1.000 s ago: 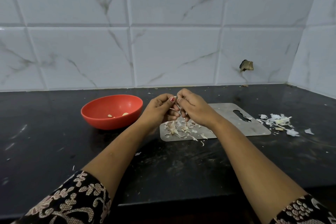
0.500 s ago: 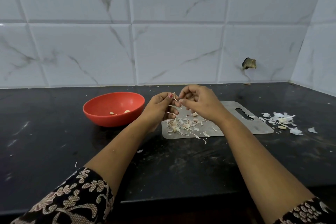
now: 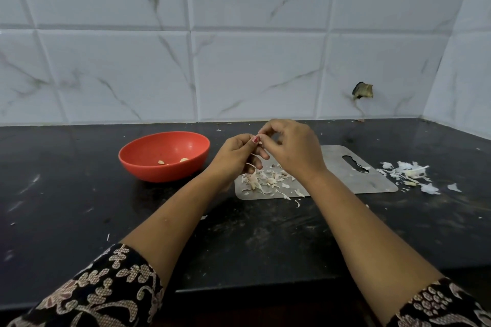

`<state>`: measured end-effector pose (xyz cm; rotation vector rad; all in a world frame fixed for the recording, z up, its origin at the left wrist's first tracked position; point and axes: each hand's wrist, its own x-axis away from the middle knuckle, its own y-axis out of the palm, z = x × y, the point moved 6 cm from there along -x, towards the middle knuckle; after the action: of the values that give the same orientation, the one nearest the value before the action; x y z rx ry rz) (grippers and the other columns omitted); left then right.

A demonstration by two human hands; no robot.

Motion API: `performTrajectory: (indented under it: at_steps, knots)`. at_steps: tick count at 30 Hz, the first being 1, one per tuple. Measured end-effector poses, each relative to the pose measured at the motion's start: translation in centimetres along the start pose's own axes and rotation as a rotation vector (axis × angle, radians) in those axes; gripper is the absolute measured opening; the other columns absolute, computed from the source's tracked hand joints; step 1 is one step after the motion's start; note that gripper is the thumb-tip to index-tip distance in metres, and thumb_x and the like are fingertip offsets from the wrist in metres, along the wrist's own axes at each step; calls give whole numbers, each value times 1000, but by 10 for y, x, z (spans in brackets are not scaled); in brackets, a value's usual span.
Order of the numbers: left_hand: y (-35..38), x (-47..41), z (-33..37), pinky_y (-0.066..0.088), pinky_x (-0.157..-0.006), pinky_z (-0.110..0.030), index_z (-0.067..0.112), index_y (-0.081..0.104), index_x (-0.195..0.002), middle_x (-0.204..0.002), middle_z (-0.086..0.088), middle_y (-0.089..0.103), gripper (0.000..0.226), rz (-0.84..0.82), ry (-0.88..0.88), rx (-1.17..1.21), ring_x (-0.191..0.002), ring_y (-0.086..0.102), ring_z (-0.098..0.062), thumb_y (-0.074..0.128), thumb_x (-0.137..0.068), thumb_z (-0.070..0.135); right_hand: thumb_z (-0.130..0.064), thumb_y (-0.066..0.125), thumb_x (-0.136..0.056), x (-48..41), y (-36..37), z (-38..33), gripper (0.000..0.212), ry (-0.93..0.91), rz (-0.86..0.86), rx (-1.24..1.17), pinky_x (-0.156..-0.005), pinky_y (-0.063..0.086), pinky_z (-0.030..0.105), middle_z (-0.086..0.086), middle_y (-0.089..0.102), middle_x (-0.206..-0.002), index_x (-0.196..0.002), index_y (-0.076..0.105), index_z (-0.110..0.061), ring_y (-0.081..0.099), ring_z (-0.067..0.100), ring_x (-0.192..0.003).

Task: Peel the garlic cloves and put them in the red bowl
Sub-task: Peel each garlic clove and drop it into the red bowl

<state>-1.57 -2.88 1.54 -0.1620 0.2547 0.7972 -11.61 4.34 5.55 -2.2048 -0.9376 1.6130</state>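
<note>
Wall: white marbled tiles [image 3: 252, 74] behind the worktop, with a broken hole [image 3: 362, 90] low on the right.
Worktop: black [image 3: 79, 207], smeared and flecked with white bits.
Sleeves: dark, patterned [image 3: 106, 292], cut off by the bottom edge.
Bowl: red [image 3: 159, 172], on the worktop just left of the hands. Two peeled cloves [image 3: 161, 162] lie at its bottom.
Left hand: raised [image 3: 233, 156] over the board's left end, fingers curled. The thumb and fingertips pinch a clove.
Clove: held between both hands [image 3: 261, 138]. Only a pale sliver shows, so how much skin it still wears cannot be told.
Right hand: fingers curled [image 3: 292, 151], their tips nipping the same clove against the left thumb.
Board: grey metal [image 3: 345, 180], flat on the worktop, with a slot at its right end. The hands hide part of it.
Peels: scattered on the board's left end [image 3: 265, 180]. Whether whole cloves lie among them is hard to make out.
Pile: more white skins [image 3: 406, 171] on the worktop, right of the board.
</note>
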Motion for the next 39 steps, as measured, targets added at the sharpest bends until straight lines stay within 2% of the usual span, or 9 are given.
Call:
performTrajectory:
  at_steps: [6,9,12,18,22,27,30,35,39]
  knots:
    - [2,1,3,36,-44,-16,8,57,-86,-66,4,63,28,-10,29,1,-48,51,-6,38,-105,17,-28,48,-98,0,6,-9,10,-83,-99,123,-56,38,27,-12,54,-88,-95,55,-21,53,10,-68]
    - [3,1,3,36,-43,-16,9,56,-84,-59,8,61,29,3,34,9,-46,50,-5,37,-105,16,-26,42,-100,2,9,-15,15,-144,-109,214,-55,43,34,-5,51,-92,-100,50,-14,54,21,-65]
    - [0,0,3,35,-41,-16,8,54,-83,-56,8,60,29,46,38,54,-45,49,-5,37,-105,15,-24,40,-101,2,10,-17,17,-155,-142,256,-54,37,34,-1,47,-95,-103,48,-10,48,22,-63]
    - [-6,-3,1,34,-41,-16,8,55,-83,-60,4,61,28,77,22,114,-45,49,-8,38,-105,15,-17,37,-100,3,12,-13,10,-72,-236,-7,-61,39,39,-1,44,-85,-91,39,-13,47,20,-69]
    - [-22,-6,-3,36,-40,-17,10,56,-85,-62,1,64,28,158,-7,97,-45,50,-8,37,-105,16,-14,38,-100,1,7,-6,13,25,-195,-179,-61,44,38,0,45,-77,-88,42,-12,51,21,-67]
    - [-19,-5,-3,38,-42,-18,11,58,-89,-72,0,65,25,165,25,-130,-45,52,-8,38,-104,13,-6,60,-84,3,8,11,7,177,-321,-201,-57,54,29,2,61,-68,-79,60,-11,66,14,-56]
    - [-16,-4,-4,39,-43,-18,8,61,-93,-74,1,66,23,167,70,-325,-46,53,-10,40,-102,10,-1,62,-77,7,14,18,11,235,-417,-185,-57,55,26,5,66,-67,-74,63,-11,66,11,-56]
    - [-10,-3,-4,39,-45,-12,8,63,-94,-76,2,68,19,135,126,-560,-43,53,-4,45,-100,8,-1,50,-90,5,18,23,21,284,-416,-228,-53,53,20,1,69,-78,-88,66,-13,62,5,-54]
    - [-9,-3,-3,42,-48,-12,10,65,-92,-74,5,68,19,152,152,-598,-43,54,-4,47,-99,8,-13,59,-95,4,19,20,8,241,-359,-202,-54,55,25,2,70,-75,-93,66,-12,62,2,-52]
